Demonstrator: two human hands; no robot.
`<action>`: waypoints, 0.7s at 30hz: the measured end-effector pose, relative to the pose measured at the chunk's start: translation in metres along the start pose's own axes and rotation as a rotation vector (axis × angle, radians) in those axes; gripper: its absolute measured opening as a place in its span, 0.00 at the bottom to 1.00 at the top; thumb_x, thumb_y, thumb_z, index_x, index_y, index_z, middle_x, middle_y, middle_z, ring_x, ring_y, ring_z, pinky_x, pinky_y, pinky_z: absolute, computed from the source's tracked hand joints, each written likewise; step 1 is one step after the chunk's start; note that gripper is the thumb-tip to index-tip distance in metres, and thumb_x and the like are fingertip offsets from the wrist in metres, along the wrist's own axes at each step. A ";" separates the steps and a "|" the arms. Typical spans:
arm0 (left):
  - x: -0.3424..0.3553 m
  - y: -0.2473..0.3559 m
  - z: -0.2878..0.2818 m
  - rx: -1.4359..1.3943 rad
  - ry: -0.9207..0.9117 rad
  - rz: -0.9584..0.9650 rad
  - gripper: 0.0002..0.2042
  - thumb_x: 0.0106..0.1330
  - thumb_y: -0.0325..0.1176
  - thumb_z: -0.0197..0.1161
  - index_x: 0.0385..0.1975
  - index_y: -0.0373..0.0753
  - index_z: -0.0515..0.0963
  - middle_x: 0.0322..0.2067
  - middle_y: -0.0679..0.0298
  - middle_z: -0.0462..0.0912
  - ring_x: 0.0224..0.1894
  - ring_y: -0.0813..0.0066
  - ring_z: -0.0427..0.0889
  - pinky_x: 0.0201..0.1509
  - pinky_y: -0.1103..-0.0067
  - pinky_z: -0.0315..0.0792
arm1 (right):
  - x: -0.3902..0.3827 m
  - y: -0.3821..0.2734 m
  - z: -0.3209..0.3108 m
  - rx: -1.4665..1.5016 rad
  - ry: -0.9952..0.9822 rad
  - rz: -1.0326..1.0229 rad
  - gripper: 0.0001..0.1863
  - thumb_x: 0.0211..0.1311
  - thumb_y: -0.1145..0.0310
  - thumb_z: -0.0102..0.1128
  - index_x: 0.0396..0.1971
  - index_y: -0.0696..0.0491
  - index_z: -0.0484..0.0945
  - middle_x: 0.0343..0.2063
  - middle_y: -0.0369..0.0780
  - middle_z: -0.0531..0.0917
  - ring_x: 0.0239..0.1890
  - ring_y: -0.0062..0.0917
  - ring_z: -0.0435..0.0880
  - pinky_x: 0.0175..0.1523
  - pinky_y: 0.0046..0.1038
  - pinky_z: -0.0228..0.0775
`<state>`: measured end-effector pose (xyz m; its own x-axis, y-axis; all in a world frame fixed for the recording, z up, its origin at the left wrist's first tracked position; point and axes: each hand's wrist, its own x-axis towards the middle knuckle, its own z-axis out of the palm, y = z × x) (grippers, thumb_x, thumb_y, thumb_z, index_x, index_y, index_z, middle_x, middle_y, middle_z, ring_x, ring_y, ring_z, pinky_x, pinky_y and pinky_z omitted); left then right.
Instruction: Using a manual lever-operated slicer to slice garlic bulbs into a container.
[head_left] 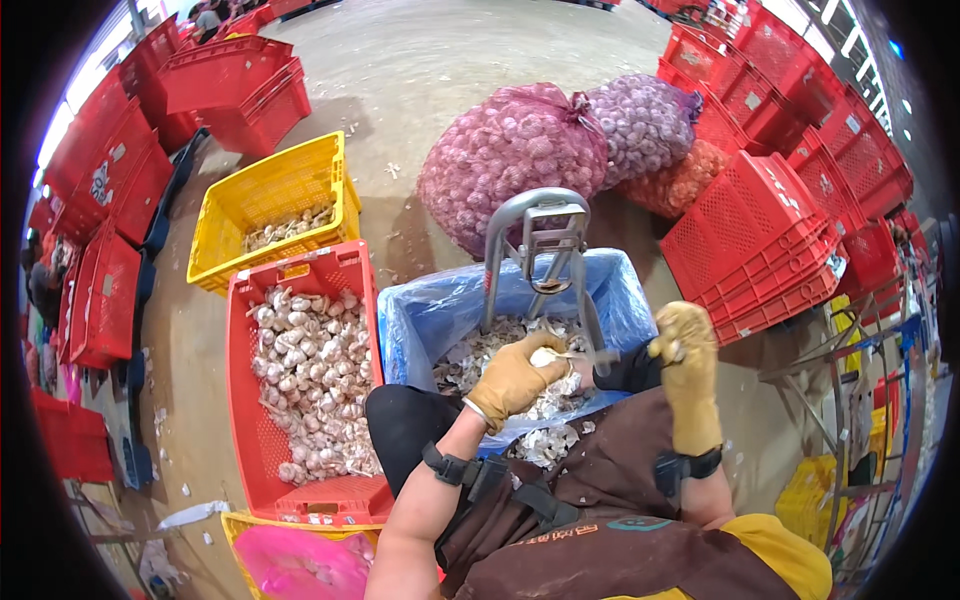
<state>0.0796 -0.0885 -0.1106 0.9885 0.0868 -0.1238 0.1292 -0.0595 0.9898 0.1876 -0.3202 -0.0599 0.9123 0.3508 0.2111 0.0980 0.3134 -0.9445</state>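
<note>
My left hand [512, 382], in a tan glove, is closed around a whitish garlic bulb [544, 357] with its stem pointing right, beside a grey metal frame [497, 250]. That frame stands in a crate lined with blue plastic [412, 312], over a heap of papery garlic skins [462, 362]. Raised to the right of the crate is my right hand [688, 345], also gloved, with its fingers curled; what is in them cannot be made out. Loose skins [545, 446] lie on my brown apron [610, 450]. Left of the lined crate, a red crate [244, 400] holds many garlic bulbs [318, 385].
Beyond the red crate stands a yellow crate [222, 225] with garlic pieces at its bottom. Filled mesh sacks [515, 160] rest ahead. Stacked red crates [745, 235] rise at the right, more [235, 90] at far left. A pink bag [300, 562] sits near my left.
</note>
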 end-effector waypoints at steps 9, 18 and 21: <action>0.000 0.017 -0.009 -0.468 0.018 -0.333 0.15 0.70 0.44 0.57 0.47 0.40 0.75 0.24 0.70 0.77 0.08 0.87 0.60 0.09 0.85 0.52 | -0.010 0.050 0.000 -0.766 -0.340 0.529 0.19 0.64 0.60 0.61 0.52 0.51 0.76 0.33 0.40 0.84 0.32 0.25 0.83 0.40 0.28 0.74; 0.002 0.002 -0.011 -0.420 -0.104 -0.197 0.18 0.72 0.49 0.52 0.46 0.41 0.78 0.25 0.74 0.76 0.10 0.90 0.61 0.10 0.87 0.53 | -0.004 -0.082 0.060 -0.766 -0.373 0.733 0.17 0.69 0.58 0.52 0.48 0.54 0.78 0.19 0.36 0.79 0.16 0.17 0.74 0.23 0.21 0.65; -0.005 0.019 -0.016 -0.526 -0.097 -0.263 0.17 0.71 0.48 0.55 0.46 0.41 0.78 0.28 0.73 0.80 0.10 0.90 0.61 0.11 0.88 0.53 | -0.004 -0.079 0.052 -0.741 -0.375 0.722 0.16 0.70 0.59 0.51 0.48 0.54 0.77 0.18 0.36 0.79 0.15 0.17 0.74 0.23 0.21 0.65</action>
<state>0.0754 -0.0744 -0.0901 0.9345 -0.0609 -0.3506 0.3387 0.4543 0.8239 0.1553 -0.3002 0.0273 0.6848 0.5235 -0.5070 -0.0815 -0.6364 -0.7670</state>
